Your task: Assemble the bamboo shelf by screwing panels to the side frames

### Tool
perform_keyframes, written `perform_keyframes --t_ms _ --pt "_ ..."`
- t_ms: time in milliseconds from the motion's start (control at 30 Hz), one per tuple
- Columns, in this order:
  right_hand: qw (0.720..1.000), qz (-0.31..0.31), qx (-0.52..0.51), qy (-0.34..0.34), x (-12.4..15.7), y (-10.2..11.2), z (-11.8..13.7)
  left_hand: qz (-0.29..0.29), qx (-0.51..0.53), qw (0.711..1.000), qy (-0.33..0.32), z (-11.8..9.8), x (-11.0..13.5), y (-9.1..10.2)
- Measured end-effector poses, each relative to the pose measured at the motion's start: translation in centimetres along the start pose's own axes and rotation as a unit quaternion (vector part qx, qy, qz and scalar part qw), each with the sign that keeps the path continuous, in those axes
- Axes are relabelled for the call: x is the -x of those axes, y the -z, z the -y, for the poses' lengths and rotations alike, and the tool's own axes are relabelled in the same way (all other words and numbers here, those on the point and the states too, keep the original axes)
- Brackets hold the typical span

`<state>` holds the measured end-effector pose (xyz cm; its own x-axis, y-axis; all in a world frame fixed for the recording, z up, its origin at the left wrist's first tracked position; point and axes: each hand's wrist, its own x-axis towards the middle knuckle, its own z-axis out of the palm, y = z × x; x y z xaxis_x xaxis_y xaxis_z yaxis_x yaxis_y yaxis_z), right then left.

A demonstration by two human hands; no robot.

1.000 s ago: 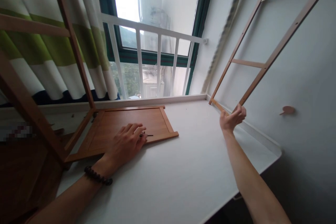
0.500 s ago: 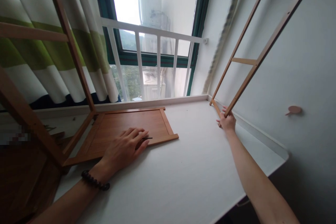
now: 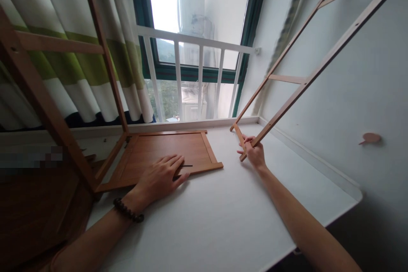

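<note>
holding the ladder-like frame [image 3: 282, 111] by its lower near corner — right hand [image 3: 255, 153] closed round the wood there, some fingers hidden; frame's long axis slants up and away to the right, toward the wall [image 3: 344, 97]; its end bar [image 3: 239, 139] sits just right of the wooden panel [image 3: 168, 144], a strip of white between; cannot tell if that end touches down; panel lies flat, long axis running left to right, rail ends poking out toward the end bar; left edge meets the upright frame [image 3: 109, 63];

left hand [image 3: 161, 178] palm down on the panel, nearer to it than the right, fingers nearly straight, thumb apart; thin dark rod [image 3: 187, 165] sticks out past the fingers — gripped or just lying under, cannot tell; surface is a white tabletop [image 3: 197, 225] with raised rim; behind: white railing [image 3: 177, 76], window, striped curtain [image 3: 76, 93]
</note>
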<state>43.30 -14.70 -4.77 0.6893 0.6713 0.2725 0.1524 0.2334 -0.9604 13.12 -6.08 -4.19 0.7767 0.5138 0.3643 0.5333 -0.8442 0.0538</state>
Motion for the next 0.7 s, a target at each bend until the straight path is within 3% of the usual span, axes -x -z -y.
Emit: perform_keyframes --t_ms 267,500,700 --pt "0.997 0.073 0.016 0.012 1.9 -2.1 -0.4 -0.021 0.148 0.988 0.037 1.9 -0.8 0.1" --pt "0.991 0.114 0.053 0.042 3.2 -4.0 0.0 -0.03 0.108 0.992 0.052 1.8 -1.0 -0.1" --pt "0.982 0.146 0.099 0.07 3.8 -4.5 0.3 -0.141 0.073 0.985 0.064 0.6 -1.1 -0.4"
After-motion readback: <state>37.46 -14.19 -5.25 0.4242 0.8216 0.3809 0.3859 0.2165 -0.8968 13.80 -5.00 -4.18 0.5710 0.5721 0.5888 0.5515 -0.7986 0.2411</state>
